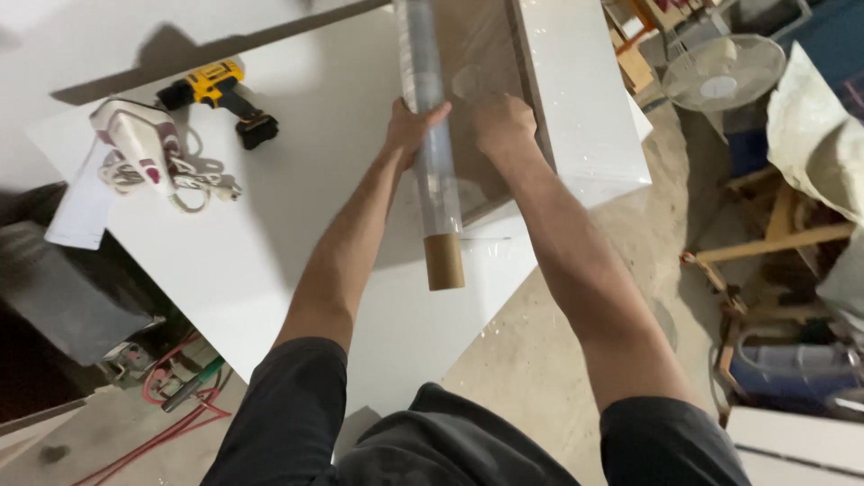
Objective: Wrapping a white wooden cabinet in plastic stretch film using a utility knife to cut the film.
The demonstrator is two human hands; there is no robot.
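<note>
My left hand grips a long roll of clear plastic film on a brown cardboard core, held upright over a white board. My right hand presses flat on the stretched film against the brown open side of a white box-shaped cabinet piece. Film spans from the roll to that piece.
A yellow-and-black cordless drill and a white-and-maroon clothes iron with its coiled cord lie on the board at the left. A fan, wooden frames and red cables crowd the concrete floor around.
</note>
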